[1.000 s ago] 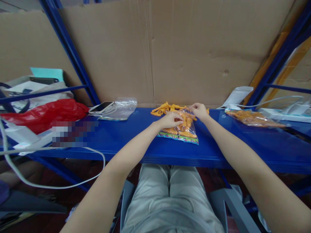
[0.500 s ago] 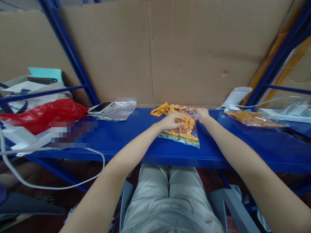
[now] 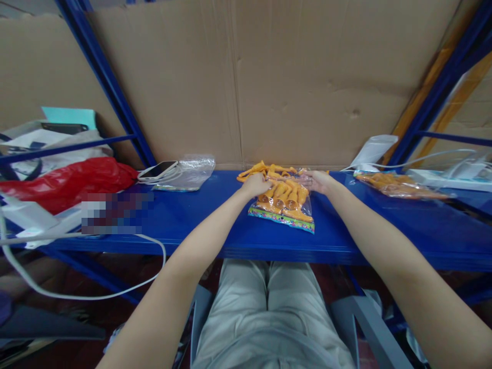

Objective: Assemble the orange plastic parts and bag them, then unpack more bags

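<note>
A clear plastic bag [image 3: 282, 218] with a colourful printed strip along its near edge lies on the blue table, several orange plastic pieces [image 3: 284, 197] inside it. My left hand [image 3: 255, 184] is closed on the far left corner of the bag. At the far right corner my right hand [image 3: 318, 180] pinches the bag's film. More orange pieces [image 3: 259, 168] lie loose just beyond the bag, by the cardboard. Their exact kind is too small to tell.
Another bag of orange pieces [image 3: 397, 184] lies to the right. Leftward are an empty clear bag [image 3: 196, 174], a phone [image 3: 161, 169] with a white cable, and a red plastic bag [image 3: 77, 179]. A cardboard sheet [image 3: 288, 92] stands behind the blue table [image 3: 215, 225].
My left hand has drawn back from the middle of the bag to its far left corner, uncovering the orange pieces. The right hand has stayed at the right corner.
</note>
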`<state>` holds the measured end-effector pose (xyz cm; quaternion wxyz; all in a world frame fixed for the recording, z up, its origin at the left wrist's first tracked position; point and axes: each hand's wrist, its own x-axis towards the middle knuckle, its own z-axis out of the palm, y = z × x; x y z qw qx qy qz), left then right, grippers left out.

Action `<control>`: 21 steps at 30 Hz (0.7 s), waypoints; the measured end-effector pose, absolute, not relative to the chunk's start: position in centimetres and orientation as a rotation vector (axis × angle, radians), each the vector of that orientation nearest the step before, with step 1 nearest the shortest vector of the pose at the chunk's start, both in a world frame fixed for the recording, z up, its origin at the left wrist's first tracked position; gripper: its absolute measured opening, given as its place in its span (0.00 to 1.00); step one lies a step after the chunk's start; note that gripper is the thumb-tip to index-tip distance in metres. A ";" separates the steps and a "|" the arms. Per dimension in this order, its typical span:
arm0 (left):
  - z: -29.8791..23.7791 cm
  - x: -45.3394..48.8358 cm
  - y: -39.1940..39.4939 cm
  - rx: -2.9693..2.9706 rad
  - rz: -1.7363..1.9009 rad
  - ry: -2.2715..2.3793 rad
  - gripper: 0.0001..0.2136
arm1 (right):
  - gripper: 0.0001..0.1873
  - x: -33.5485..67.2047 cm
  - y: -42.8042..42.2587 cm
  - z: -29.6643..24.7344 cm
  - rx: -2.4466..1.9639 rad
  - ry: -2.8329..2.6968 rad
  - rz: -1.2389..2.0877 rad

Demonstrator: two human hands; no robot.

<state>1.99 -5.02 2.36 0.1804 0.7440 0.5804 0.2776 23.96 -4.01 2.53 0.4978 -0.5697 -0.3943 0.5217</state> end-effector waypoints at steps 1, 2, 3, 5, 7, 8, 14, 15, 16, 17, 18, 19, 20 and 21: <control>2.6 1.7 -5.2 2.028 0.695 1.639 0.10 | 0.13 24.0 -4.0 2.5 -1.403 -0.932 1.285; 2.8 1.4 -5.3 1.965 0.616 1.613 0.11 | 0.12 24.0 -4.1 2.6 -1.426 -0.916 1.294; 2.9 1.2 -5.4 1.909 0.564 1.574 0.13 | 0.12 24.0 -4.1 2.5 -1.442 -0.902 1.303; 2.9 0.8 -5.4 1.812 0.512 1.479 0.14 | 0.11 23.8 -4.2 2.5 -1.441 -0.876 1.308; 2.8 0.8 -5.4 1.732 0.482 1.387 0.15 | 0.11 23.4 -4.2 2.4 -1.398 -0.840 1.305; 2.7 0.8 -5.4 1.705 0.465 1.343 0.15 | 0.11 23.3 -4.2 2.3 -1.360 -0.818 1.300; 2.1 1.4 -5.4 1.702 0.580 1.085 0.17 | 0.10 23.5 -3.5 2.5 -1.123 -0.677 1.255; 2.1 1.5 -5.4 1.694 0.622 1.022 0.19 | 0.10 23.8 -3.4 2.6 -1.105 -0.650 1.243; 2.0 1.6 -5.4 1.677 0.653 0.948 0.21 | 0.10 24.1 -3.3 2.7 -1.089 -0.622 1.232; 1.9 1.6 -5.5 1.653 0.673 0.873 0.25 | 0.10 24.5 -3.2 2.7 -1.075 -0.598 1.222; 1.8 1.7 -5.5 1.628 0.685 0.806 0.29 | 0.10 24.8 -3.1 2.8 -1.063 -0.580 1.216; 1.8 1.9 -5.5 1.604 0.696 0.753 0.32 | 0.10 25.0 -3.1 2.8 -1.055 -0.570 1.217; 1.7 2.0 -5.6 1.585 0.712 0.716 0.35 | 0.10 25.3 -3.0 2.8 -1.051 -0.566 1.222; 1.8 2.2 -5.7 1.568 0.740 0.692 0.36 | 0.10 25.5 -3.0 2.8 -1.049 -0.569 1.229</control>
